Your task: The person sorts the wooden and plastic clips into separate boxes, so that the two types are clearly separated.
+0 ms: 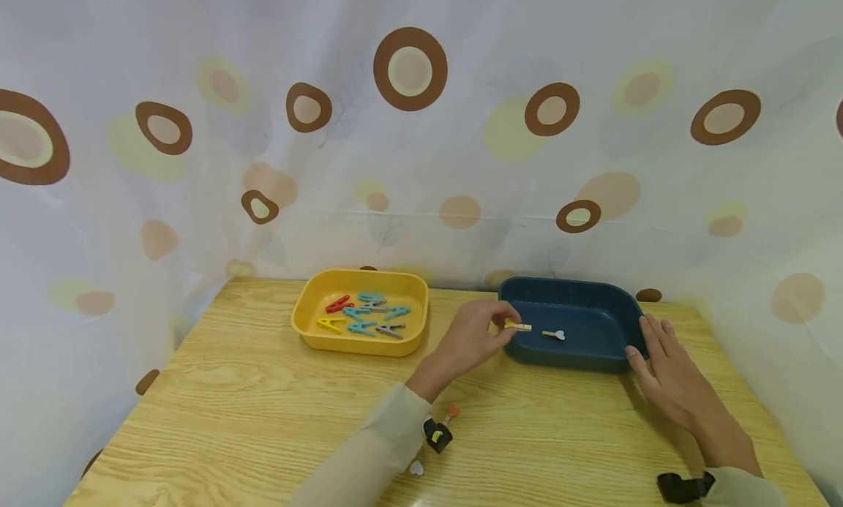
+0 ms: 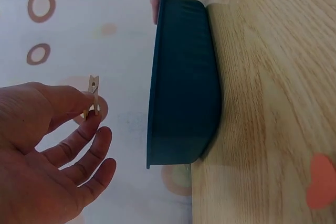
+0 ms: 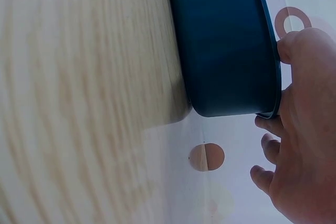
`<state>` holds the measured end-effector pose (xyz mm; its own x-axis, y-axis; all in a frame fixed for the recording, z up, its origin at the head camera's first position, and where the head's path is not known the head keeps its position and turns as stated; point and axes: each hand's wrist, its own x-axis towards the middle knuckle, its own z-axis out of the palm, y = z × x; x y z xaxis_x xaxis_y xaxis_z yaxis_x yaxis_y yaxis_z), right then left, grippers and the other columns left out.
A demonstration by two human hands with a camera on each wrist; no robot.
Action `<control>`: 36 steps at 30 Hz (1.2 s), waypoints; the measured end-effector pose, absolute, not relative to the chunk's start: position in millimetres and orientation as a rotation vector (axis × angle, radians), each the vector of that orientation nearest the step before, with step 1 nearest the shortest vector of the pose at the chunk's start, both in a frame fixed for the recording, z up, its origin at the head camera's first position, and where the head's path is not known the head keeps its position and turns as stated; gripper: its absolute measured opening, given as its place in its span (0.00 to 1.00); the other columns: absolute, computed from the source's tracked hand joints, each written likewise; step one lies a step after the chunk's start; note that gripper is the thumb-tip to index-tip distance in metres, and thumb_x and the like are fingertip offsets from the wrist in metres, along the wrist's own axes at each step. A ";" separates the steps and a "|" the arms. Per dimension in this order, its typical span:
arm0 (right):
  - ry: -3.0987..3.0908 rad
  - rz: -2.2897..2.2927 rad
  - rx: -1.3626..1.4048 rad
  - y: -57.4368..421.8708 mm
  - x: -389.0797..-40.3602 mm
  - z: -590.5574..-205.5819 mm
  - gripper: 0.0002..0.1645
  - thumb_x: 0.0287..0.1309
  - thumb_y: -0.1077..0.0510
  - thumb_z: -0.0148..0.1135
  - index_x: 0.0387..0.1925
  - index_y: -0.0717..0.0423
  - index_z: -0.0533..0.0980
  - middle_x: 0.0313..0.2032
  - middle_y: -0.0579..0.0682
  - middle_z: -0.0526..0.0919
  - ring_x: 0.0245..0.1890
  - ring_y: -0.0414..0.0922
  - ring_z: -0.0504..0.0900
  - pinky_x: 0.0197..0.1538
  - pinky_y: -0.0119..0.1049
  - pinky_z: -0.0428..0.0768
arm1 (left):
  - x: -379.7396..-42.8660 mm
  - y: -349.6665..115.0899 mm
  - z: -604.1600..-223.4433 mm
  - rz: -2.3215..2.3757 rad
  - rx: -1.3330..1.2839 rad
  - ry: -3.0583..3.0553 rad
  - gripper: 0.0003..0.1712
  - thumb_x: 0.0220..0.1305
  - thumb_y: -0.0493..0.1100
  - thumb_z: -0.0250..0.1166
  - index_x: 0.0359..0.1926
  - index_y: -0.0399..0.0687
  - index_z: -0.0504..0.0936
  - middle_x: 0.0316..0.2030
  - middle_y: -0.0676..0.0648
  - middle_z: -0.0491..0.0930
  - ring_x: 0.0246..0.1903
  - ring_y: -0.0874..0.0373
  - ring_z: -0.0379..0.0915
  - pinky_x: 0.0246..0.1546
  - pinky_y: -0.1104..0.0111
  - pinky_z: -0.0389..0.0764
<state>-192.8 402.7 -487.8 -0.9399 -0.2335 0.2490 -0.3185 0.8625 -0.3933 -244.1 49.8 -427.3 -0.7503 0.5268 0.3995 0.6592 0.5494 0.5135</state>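
My left hand (image 1: 470,335) pinches a small wooden clothespin (image 2: 93,95) with a yellow decoration between thumb and forefinger, above the left part of a dark blue tray (image 1: 560,359). The other fingers of that hand are loosely bent. Inside the tray lies a clothespin with a white heart (image 1: 559,335). My right hand (image 1: 678,379) rests against the tray's right end, its thumb at the near rim and its fingers extended along the side. In the right wrist view the thumb touches the rim near the corner.
A yellow tray (image 1: 356,344) at the back left holds several plastic clips in red, blue, yellow and grey. On the table (image 1: 263,419), an orange heart clothespin (image 1: 453,412) and a white heart (image 1: 416,468) lie near the left wrist. A patterned curtain (image 1: 408,163) hangs behind.
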 end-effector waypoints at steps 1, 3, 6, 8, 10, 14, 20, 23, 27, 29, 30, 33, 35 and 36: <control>-2.846 0.647 0.425 402.7 -193.3 -487.4 0.41 0.83 0.50 0.38 0.80 0.69 0.37 0.79 0.69 0.35 0.79 0.63 0.26 0.76 0.61 0.30 | -245.2 52.5 -426.4 -0.992 -1.004 -2.588 0.05 0.70 0.41 0.69 0.44 0.51 0.88 0.39 0.54 0.84 0.38 0.61 0.78 0.40 0.79 0.75; -2.848 0.642 0.424 402.8 -194.5 -486.8 0.41 0.83 0.50 0.38 0.80 0.69 0.37 0.79 0.69 0.35 0.79 0.63 0.26 0.76 0.61 0.30 | -247.9 58.1 -425.2 -1.005 -1.003 -2.599 0.05 0.70 0.41 0.69 0.44 0.50 0.88 0.38 0.54 0.83 0.37 0.61 0.78 0.38 0.80 0.74; -2.850 0.637 0.423 403.2 -196.2 -486.0 0.41 0.83 0.50 0.38 0.80 0.69 0.37 0.79 0.68 0.35 0.79 0.62 0.26 0.76 0.62 0.30 | -251.4 66.3 -423.1 -1.024 -0.998 -2.617 0.05 0.70 0.41 0.69 0.45 0.51 0.88 0.38 0.54 0.82 0.37 0.60 0.78 0.38 0.80 0.73; -2.849 0.636 0.426 403.5 -197.2 -485.4 0.41 0.83 0.50 0.38 0.80 0.69 0.37 0.79 0.68 0.35 0.79 0.63 0.26 0.75 0.62 0.30 | -253.6 71.8 -421.5 -1.026 -0.998 -2.630 0.05 0.70 0.42 0.69 0.45 0.51 0.88 0.38 0.55 0.82 0.38 0.60 0.78 0.38 0.81 0.73; -2.849 0.638 0.429 403.9 -197.9 -484.7 0.41 0.83 0.50 0.38 0.80 0.69 0.36 0.79 0.68 0.35 0.79 0.63 0.26 0.75 0.62 0.30 | -255.9 77.6 -420.3 -1.029 -0.996 -2.649 0.05 0.71 0.42 0.69 0.45 0.51 0.88 0.38 0.55 0.81 0.37 0.62 0.77 0.37 0.81 0.73; -2.840 0.635 0.433 404.3 -198.9 -484.0 0.41 0.83 0.50 0.39 0.80 0.69 0.37 0.79 0.69 0.36 0.79 0.63 0.27 0.76 0.62 0.31 | -261.5 90.2 -419.4 -1.010 -0.993 -2.675 0.06 0.71 0.44 0.68 0.45 0.52 0.88 0.36 0.56 0.80 0.35 0.67 0.73 0.35 0.82 0.72; -2.833 0.651 0.427 403.5 -196.5 -487.0 0.41 0.83 0.50 0.40 0.80 0.69 0.38 0.79 0.69 0.37 0.79 0.62 0.27 0.75 0.63 0.32 | -269.4 107.2 -423.6 -1.060 -0.991 -2.700 0.05 0.72 0.43 0.68 0.45 0.52 0.88 0.34 0.58 0.80 0.33 0.69 0.71 0.34 0.82 0.71; -2.832 0.656 0.423 403.2 -194.6 -486.6 0.41 0.83 0.50 0.40 0.80 0.69 0.38 0.79 0.69 0.37 0.79 0.62 0.27 0.76 0.61 0.31 | -272.6 113.8 -425.4 -1.070 -0.971 -2.724 0.05 0.72 0.43 0.68 0.45 0.52 0.88 0.34 0.59 0.79 0.32 0.68 0.70 0.34 0.82 0.71; -2.828 0.646 0.418 403.4 -194.8 -483.7 0.41 0.83 0.50 0.39 0.80 0.68 0.38 0.80 0.68 0.36 0.79 0.62 0.27 0.76 0.61 0.32 | -279.0 122.6 -425.9 -1.061 -0.919 -2.763 0.06 0.72 0.44 0.67 0.46 0.54 0.88 0.34 0.59 0.80 0.32 0.69 0.70 0.33 0.81 0.71; -2.830 0.652 0.416 403.1 -196.0 -483.6 0.41 0.83 0.50 0.39 0.80 0.68 0.37 0.80 0.68 0.36 0.79 0.61 0.27 0.76 0.62 0.32 | -283.0 126.7 -426.6 -1.070 -0.895 -2.783 0.06 0.72 0.44 0.67 0.46 0.54 0.88 0.35 0.59 0.80 0.32 0.69 0.71 0.33 0.81 0.72; -2.832 0.656 0.414 402.9 -196.4 -483.9 0.41 0.83 0.50 0.39 0.80 0.67 0.37 0.80 0.68 0.36 0.79 0.62 0.27 0.75 0.63 0.32 | -285.1 128.6 -427.6 -1.083 -0.886 -2.790 0.06 0.72 0.44 0.67 0.45 0.54 0.88 0.35 0.59 0.80 0.32 0.69 0.71 0.33 0.81 0.73; -2.841 0.678 0.406 402.1 -196.2 -486.9 0.41 0.83 0.49 0.39 0.80 0.68 0.37 0.79 0.69 0.36 0.79 0.62 0.26 0.75 0.66 0.34 | -291.2 134.3 -433.3 -1.091 -0.890 -2.813 0.05 0.72 0.42 0.68 0.45 0.53 0.88 0.35 0.58 0.80 0.31 0.68 0.72 0.31 0.80 0.73; -2.849 0.697 0.400 401.6 -195.3 -488.9 0.41 0.83 0.49 0.39 0.80 0.67 0.37 0.79 0.69 0.36 0.79 0.62 0.26 0.74 0.67 0.34 | -294.7 137.9 -438.3 -1.079 -0.892 -2.836 0.05 0.72 0.42 0.67 0.45 0.52 0.88 0.34 0.57 0.81 0.30 0.68 0.72 0.30 0.80 0.73; -2.848 0.700 0.398 401.6 -194.4 -489.2 0.41 0.83 0.50 0.40 0.80 0.68 0.37 0.79 0.69 0.36 0.79 0.63 0.27 0.74 0.68 0.35 | -296.4 139.7 -440.9 -1.072 -0.887 -2.852 0.05 0.71 0.41 0.68 0.44 0.52 0.88 0.34 0.57 0.81 0.29 0.68 0.72 0.29 0.80 0.73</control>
<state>-194.4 401.6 -489.2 -0.9476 -0.2141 0.2371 -0.2996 0.8530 -0.4273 -296.4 139.7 -440.9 -0.8434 0.5127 0.1605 0.4914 0.6156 0.6161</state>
